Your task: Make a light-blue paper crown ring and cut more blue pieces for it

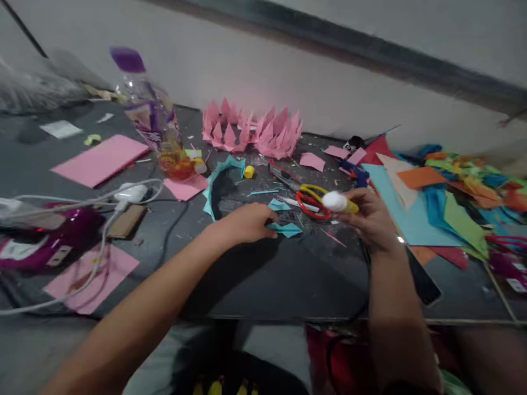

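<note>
Nearest: two bare forearms (164, 296), reaching in over the near edge of a dark desk (284, 285).

Left hand (253, 224): thumb and fingers closed on the left end of a folded blue paper piece (290, 230); the piece is low over the desk, near the middle. Whether it touches the surface cannot be told.

Right hand (366, 216): grip closed round a yellow glue stick (353, 207), held above the desk, right of the middle, its uncapped white end pointing left.

Between and beyond the hands: one small blue paper piece (279, 204), just beyond the held one; scissors (313, 213) with red and yellow handles, partly hidden by the glue stick; one small yellow cap (249, 171), farther left; one curved blue paper strip (211, 192) with a pointed edge, beyond the left hand.

Far side, by the wall: two pink paper crowns (278, 134), spiked, side by side.

Left: one clear bottle (150, 120), purple cap, orange contents at the base; pink sheets (101, 159), left of the bottle; one purple device (61, 233), partly under a white cable (107, 222); one pink sheet (119, 269), nearer.

Right: one dark phone (424, 277), near the right forearm; coloured sheets (405, 214), beyond it; a heap of mixed scraps (473, 170), far right.
</note>
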{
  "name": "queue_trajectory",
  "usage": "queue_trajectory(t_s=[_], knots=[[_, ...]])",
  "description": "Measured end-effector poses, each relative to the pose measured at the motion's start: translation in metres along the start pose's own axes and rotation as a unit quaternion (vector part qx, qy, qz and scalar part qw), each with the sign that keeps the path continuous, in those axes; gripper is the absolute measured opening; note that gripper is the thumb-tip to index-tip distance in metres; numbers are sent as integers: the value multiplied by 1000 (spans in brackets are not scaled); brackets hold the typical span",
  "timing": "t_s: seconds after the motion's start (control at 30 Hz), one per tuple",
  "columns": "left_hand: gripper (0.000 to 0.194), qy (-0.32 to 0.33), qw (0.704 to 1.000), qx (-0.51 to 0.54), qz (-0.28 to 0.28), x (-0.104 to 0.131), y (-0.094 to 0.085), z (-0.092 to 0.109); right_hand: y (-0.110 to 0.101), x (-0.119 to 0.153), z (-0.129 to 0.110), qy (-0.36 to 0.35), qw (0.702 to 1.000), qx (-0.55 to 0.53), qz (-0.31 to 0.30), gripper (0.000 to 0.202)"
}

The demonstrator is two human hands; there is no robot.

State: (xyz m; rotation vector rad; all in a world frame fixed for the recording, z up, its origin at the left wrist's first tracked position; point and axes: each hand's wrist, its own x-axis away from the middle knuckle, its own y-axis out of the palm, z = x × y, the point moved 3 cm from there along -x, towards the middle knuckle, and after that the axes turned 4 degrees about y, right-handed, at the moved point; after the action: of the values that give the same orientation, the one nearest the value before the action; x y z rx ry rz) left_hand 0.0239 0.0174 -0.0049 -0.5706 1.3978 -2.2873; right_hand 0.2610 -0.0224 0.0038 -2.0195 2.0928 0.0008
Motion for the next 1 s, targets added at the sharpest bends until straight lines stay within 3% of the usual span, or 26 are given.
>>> queue_trajectory(t_s=[0.2, 0.3, 0.5, 0.7, 0.83, 1.0], knots=[[34, -44, 999, 20, -17, -3, 2, -2, 15, 5, -9, -47, 996, 67, -45, 27], [35, -46, 998, 34, -13, -3, 2, -3, 32, 8, -9, -18, 994, 73, -78, 25], [32, -26, 999, 31, -16, -5, 3, -3, 53, 5, 8, -10, 993, 89, -83, 42], [30, -17, 998, 53, -13, -7, 5, -7, 57, 1, 19, -29, 984, 149, -93, 37], [28, -24, 997, 65, -25, -7, 3, -5, 58, 2, 17, -69, 976, 188, -82, 38], [30, -37, 997, 57, -27, -9, 3, -6, 64, 7, 7, -152, 945, 271, -101, 35]])
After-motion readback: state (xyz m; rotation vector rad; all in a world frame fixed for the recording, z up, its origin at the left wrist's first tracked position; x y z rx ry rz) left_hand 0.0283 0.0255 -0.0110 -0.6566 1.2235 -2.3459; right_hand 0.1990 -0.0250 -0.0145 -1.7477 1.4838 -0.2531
